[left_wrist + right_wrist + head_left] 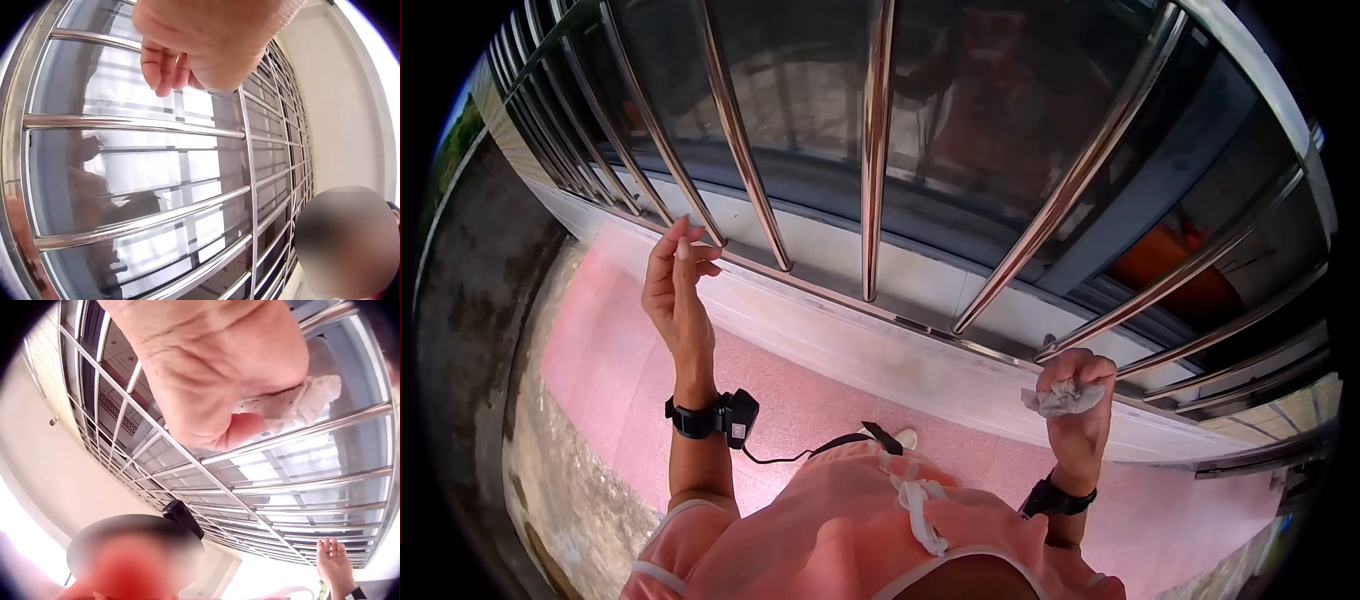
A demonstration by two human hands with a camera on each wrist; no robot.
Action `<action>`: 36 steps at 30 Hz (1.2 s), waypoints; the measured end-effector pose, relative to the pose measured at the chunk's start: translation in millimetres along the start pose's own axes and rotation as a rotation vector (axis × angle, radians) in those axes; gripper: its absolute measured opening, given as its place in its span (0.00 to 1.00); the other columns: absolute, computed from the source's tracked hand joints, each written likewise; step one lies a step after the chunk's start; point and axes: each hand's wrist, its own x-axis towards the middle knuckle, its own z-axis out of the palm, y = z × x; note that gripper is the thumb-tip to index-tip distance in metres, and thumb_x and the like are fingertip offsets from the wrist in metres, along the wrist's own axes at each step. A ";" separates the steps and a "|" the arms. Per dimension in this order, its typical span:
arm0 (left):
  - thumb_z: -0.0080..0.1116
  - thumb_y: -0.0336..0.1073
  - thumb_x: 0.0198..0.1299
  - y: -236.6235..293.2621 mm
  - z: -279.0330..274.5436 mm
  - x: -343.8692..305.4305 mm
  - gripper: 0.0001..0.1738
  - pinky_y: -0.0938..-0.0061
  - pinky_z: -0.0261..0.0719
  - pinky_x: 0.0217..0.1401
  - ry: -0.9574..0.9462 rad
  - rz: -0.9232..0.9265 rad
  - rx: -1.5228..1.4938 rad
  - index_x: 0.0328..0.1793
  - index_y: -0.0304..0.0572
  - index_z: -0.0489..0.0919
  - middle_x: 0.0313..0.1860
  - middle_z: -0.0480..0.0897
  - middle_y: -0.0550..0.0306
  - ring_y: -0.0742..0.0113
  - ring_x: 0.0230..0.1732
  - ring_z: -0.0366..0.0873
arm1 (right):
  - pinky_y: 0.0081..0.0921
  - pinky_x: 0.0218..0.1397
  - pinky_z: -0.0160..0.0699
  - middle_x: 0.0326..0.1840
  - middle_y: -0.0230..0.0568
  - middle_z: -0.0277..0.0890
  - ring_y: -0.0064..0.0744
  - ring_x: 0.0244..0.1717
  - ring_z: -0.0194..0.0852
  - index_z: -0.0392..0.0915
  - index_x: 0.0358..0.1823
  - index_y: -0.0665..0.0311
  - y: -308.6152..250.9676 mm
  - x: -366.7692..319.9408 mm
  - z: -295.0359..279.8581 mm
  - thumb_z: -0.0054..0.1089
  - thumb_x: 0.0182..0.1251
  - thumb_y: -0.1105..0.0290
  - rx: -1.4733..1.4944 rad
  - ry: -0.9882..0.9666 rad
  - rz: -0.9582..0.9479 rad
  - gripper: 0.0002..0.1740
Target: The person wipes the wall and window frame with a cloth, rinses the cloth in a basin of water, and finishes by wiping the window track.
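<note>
My right hand point(1080, 415) grips a crumpled grey-white cloth point(1062, 398), close to the lower rail of a steel window grille. Part of that cloth point(306, 403) sticks out beyond the curled fingers in the right wrist view, and small dark specks show on it. At the left, my left hand point(680, 290) is raised with its fingers loosely bent and nothing in them. Its fingertips overlap the foot of one shiny upright bar point(662, 150) in the head view. In the left wrist view the same hand point(194, 50) hangs in front of the bars.
Behind the bars is dark, reflective window glass point(800, 110) with a pale tiled sill point(920, 275). Below the rail, a white ledge point(840, 335) runs above a pink floor point(620, 340). A grey, stained wall point(475, 260) stands at the far left. A black cable point(785, 458) leads from the left wrist camera.
</note>
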 end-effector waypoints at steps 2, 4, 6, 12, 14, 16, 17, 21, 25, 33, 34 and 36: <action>0.49 0.35 0.68 -3.5 10.4 -9.2 0.15 0.81 0.77 0.36 -0.043 0.016 0.022 0.56 0.36 0.77 0.46 0.82 0.52 0.72 0.39 0.81 | 0.26 0.51 0.66 0.48 0.44 0.60 0.29 0.45 0.62 0.58 0.47 0.59 11.9 3.9 -5.6 0.31 0.44 0.91 -0.169 -0.010 -0.014 0.27; 0.50 0.33 0.68 -2.1 24.5 -18.2 0.14 0.82 0.78 0.37 -0.092 0.016 0.017 0.55 0.37 0.78 0.46 0.82 0.52 0.72 0.39 0.81 | 0.26 0.49 0.70 0.52 0.45 0.62 0.30 0.49 0.66 0.59 0.50 0.61 16.4 9.1 -2.6 0.39 0.52 0.91 -0.124 0.077 0.048 0.24; 0.50 0.32 0.67 -6.4 34.7 -26.0 0.13 0.83 0.78 0.37 -0.120 0.020 -0.007 0.54 0.39 0.78 0.47 0.81 0.53 0.73 0.39 0.81 | 0.24 0.47 0.73 0.57 0.45 0.63 0.29 0.51 0.68 0.62 0.54 0.64 21.0 11.1 -0.7 0.48 0.61 0.87 -0.135 0.058 0.067 0.21; 0.50 0.29 0.67 -13.0 56.2 -36.2 0.11 0.84 0.78 0.37 -0.224 0.055 -0.105 0.52 0.39 0.79 0.46 0.78 0.56 0.76 0.38 0.79 | 0.15 0.41 0.74 0.52 0.38 0.63 0.21 0.46 0.68 0.66 0.57 0.67 26.0 25.4 8.4 0.57 0.61 0.82 -0.514 0.059 -0.051 0.23; 0.50 0.29 0.67 -15.3 48.1 -30.1 0.11 0.84 0.78 0.37 -0.256 0.093 -0.114 0.52 0.38 0.79 0.46 0.78 0.55 0.76 0.38 0.79 | 0.13 0.38 0.72 0.50 0.37 0.63 0.20 0.45 0.68 0.66 0.56 0.66 18.4 33.7 18.7 0.57 0.60 0.83 -0.486 0.137 -0.109 0.22; 0.49 0.27 0.67 -13.3 37.8 -19.6 0.11 0.84 0.77 0.36 -0.273 0.089 -0.126 0.52 0.37 0.78 0.46 0.77 0.55 0.75 0.38 0.79 | 0.11 0.30 0.67 0.46 0.36 0.63 0.16 0.38 0.67 0.67 0.51 0.65 5.8 47.2 33.1 0.58 0.57 0.84 -0.517 0.235 -0.248 0.20; 0.49 0.27 0.67 -13.4 31.1 -13.4 0.11 0.84 0.77 0.37 -0.283 0.091 -0.131 0.52 0.37 0.78 0.46 0.77 0.55 0.75 0.38 0.79 | 0.11 0.29 0.66 0.45 0.36 0.63 0.16 0.36 0.67 0.68 0.49 0.65 -0.9 53.8 33.9 0.58 0.56 0.84 -0.625 0.247 -0.330 0.19; 0.49 0.30 0.67 -15.8 1.0 12.6 0.10 0.83 0.76 0.35 -0.340 0.063 -0.125 0.50 0.39 0.80 0.46 0.79 0.55 0.75 0.37 0.78 | 0.14 0.26 0.65 0.42 0.40 0.65 0.18 0.27 0.65 0.76 0.41 0.67 -27.2 91.1 44.4 0.57 0.51 0.87 -1.081 0.397 -0.574 0.14; 0.50 0.30 0.67 -14.5 -35.8 35.4 0.10 0.83 0.74 0.35 -0.430 0.038 -0.164 0.49 0.38 0.80 0.43 0.78 0.56 0.74 0.37 0.77 | 0.28 0.38 0.73 0.45 0.48 0.69 0.43 0.40 0.72 0.77 0.42 0.69 -51.2 138.1 54.5 0.53 0.54 0.86 -1.300 0.574 -0.698 0.14; 0.50 0.29 0.66 -26.5 -88.0 64.4 0.10 0.82 0.73 0.36 -0.521 0.017 -0.146 0.50 0.36 0.79 0.42 0.78 0.56 0.74 0.37 0.77 | 0.35 0.49 0.74 0.54 0.51 0.66 0.52 0.49 0.72 0.74 0.50 0.70 -57.6 165.2 49.7 0.50 0.55 0.86 -1.660 0.625 -0.721 0.20; 0.50 0.29 0.66 -25.5 -92.4 65.0 0.10 0.82 0.74 0.36 -0.523 0.013 -0.139 0.50 0.36 0.79 0.42 0.78 0.56 0.74 0.36 0.77 | 0.35 0.51 0.74 0.55 0.51 0.65 0.53 0.50 0.71 0.74 0.52 0.70 -56.4 167.7 49.4 0.49 0.55 0.86 -1.649 0.623 -0.686 0.21; 0.51 0.29 0.66 -25.4 -99.7 66.0 0.10 0.81 0.74 0.36 -0.498 0.003 -0.132 0.50 0.36 0.79 0.41 0.78 0.56 0.74 0.37 0.77 | 0.38 0.58 0.70 0.63 0.52 0.59 0.57 0.55 0.67 0.69 0.59 0.68 -54.0 175.4 39.1 0.49 0.53 0.87 -1.733 0.537 -0.684 0.28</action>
